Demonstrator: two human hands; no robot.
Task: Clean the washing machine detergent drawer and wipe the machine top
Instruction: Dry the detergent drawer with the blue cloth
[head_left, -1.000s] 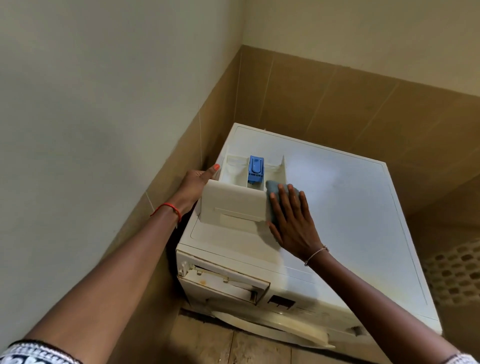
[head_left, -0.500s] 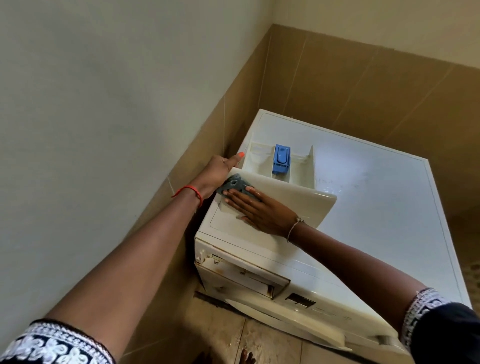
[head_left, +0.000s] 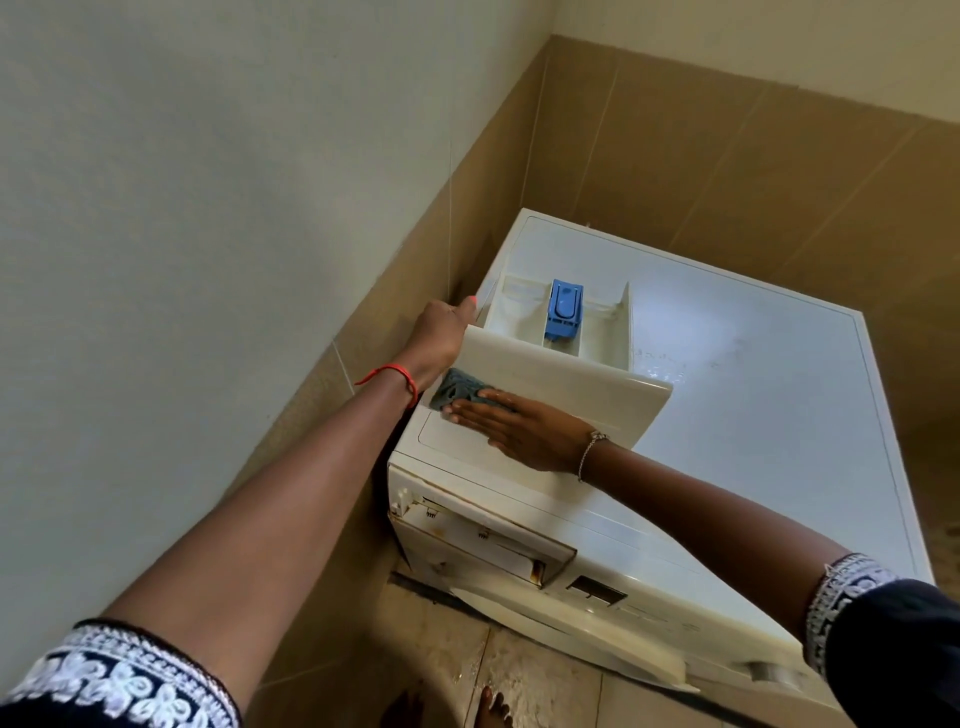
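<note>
The white detergent drawer (head_left: 561, 364), with a blue insert (head_left: 563, 309), lies pulled out on the washing machine top (head_left: 769, 415), its front panel tilted up. My left hand (head_left: 441, 335) grips the drawer's left side. My right hand (head_left: 511, 428) lies flat with straight fingers, pressing a grey-blue cloth (head_left: 457, 392) onto the machine top's front left corner, under the raised drawer front.
The machine stands in a corner, with a tiled wall (head_left: 395, 291) close on the left and behind. The empty drawer slot (head_left: 483, 540) gapes in the front panel. Wet floor tiles (head_left: 509, 670) and my bare toes (head_left: 491, 714) show below.
My right hand and the cloth slid from the drawer's right side to the top's front left corner. The drawer front tilted up. The left hand kept its hold.
</note>
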